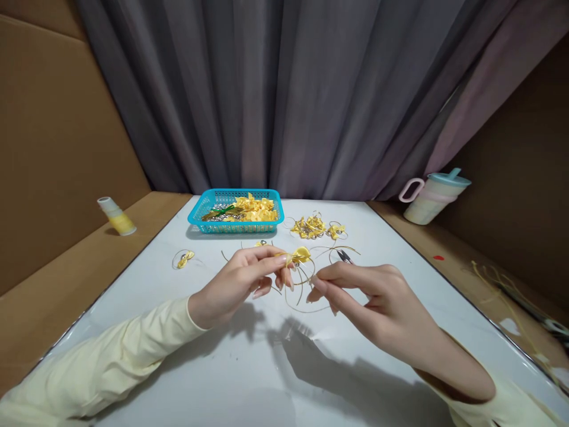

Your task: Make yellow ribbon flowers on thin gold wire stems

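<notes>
Over the middle of the white table, my left hand [246, 276] pinches a yellow ribbon bow [301, 255] between thumb and fingertips. Thin golden cord loops hang from the bow. My right hand [373, 302] is closed at the fingertips on the golden cord [304, 281], just right of the bow. Behind my right hand lie small dark-bladed thread snips [344, 256], partly hidden by it. Another small yellow piece with a silver bit [262, 244] shows just behind my left hand. A finished-looking yellow bow on a cord loop [184, 259] lies to the left.
A blue plastic basket [235, 227] with yellow bows and silvery pieces stands at the back. Beside it is a pile of yellow bows [309, 227]. A cup with a handle [431, 198] stands right, a yellow thread spool [117, 216] left. Loose cords [502, 284] lie at the right edge.
</notes>
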A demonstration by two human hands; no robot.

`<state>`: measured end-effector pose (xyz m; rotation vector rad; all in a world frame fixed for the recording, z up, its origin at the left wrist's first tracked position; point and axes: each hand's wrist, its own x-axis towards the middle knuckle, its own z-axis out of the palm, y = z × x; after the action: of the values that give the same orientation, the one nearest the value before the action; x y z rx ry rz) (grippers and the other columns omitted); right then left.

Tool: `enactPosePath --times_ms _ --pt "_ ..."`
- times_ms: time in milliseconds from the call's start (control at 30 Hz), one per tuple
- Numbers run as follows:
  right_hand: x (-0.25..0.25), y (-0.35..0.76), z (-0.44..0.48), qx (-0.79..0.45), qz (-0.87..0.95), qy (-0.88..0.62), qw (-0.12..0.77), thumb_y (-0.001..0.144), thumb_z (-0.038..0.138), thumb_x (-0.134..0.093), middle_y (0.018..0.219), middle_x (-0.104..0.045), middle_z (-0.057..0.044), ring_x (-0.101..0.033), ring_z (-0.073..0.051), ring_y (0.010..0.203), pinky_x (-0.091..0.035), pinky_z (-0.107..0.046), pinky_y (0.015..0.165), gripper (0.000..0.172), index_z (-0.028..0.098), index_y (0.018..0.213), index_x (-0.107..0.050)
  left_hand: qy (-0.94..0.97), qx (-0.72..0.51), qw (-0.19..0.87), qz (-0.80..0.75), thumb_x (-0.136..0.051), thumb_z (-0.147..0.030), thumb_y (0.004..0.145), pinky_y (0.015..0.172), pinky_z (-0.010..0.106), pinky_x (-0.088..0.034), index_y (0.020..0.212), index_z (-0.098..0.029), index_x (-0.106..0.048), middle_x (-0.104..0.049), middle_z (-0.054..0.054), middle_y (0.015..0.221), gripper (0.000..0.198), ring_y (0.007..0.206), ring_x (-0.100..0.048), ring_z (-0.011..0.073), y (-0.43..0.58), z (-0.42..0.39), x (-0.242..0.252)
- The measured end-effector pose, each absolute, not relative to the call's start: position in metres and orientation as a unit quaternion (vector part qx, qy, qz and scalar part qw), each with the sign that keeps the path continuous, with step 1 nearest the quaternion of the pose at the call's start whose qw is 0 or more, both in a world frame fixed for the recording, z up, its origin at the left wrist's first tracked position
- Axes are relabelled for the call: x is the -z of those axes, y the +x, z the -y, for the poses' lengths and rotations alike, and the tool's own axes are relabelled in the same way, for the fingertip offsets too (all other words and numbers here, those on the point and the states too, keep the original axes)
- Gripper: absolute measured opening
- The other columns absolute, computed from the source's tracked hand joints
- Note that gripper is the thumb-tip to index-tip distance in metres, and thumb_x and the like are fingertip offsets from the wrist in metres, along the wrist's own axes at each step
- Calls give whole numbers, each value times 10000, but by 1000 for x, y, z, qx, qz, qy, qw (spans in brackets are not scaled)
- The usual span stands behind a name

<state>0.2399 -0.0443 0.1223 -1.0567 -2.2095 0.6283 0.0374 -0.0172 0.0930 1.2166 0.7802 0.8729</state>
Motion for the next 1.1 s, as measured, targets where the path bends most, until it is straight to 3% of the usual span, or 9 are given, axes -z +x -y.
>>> enactPosePath --times_ms 233,400,567,733,867,1000,1100 --pt "-123 238 42 -233 835 -396 303 888 226 -450 670 -675 -3 -562 -100 506 -402 -205 477 236 189 779 -655 542 -384 659 -351 -573 -365 834 459 196 -249 738 -144 -584 -579 19 702 241 559 -436 76 37 18 -93" --pt "-125 242 42 -202 847 -359 337 847 170 -493 574 -621 9 -521 -86 478 -361 -183 411 199 180 704 -631 551 -387 658 -336 -561 -330 854 455 185 -260 723 -150 -583 -591 -1 684 224 540 -427 62 36 17 -91" --pt "-134 252 42 -164 821 -397 377 852 223 -540 572 -621 4 -538 -87 475 -350 -191 387 202 187 683 -645 574 -378 649 -328 -552 -289 871 450 166 -279 719 -147 -595 -605 -12 678 212 519 -416 43 35 17 -90" --pt "-133 257 39 -179 774 -434 424 868 260 -545 559 -621 15 -535 -100 452 -409 -215 434 154 209 937 -674 587 -360 646 -329 -566 -296 863 458 156 -303 730 -148 -604 -619 -9 676 203 544 -436 50 36 18 -91" --pt "-126 256 34 -202 778 -406 435 882 169 -477 757 -690 -12 -554 -105 496 -465 -240 512 362 217 1235 -540 603 -347 639 -330 -552 -295 869 465 159 -317 756 -152 -611 -628 -3 683 192 564 -453 62 36 18 -91" --pt "-124 252 32 -178 814 -397 384 875 141 -424 689 -664 -23 -594 -120 569 -476 -242 550 282 160 1030 -659 627 -328 625 -331 -540 -299 871 458 172 -313 767 -149 -613 -630 11 676 197 584 -476 83 37 18 -93" --pt "-124 247 34 -170 831 -387 361 846 178 -521 769 -698 -38 -632 -127 632 -501 -225 567 239 141 1025 -675 639 -314 621 -327 -533 -287 873 462 177 -316 780 -141 -610 -632 15 671 189 595 -483 89 37 19 -95"
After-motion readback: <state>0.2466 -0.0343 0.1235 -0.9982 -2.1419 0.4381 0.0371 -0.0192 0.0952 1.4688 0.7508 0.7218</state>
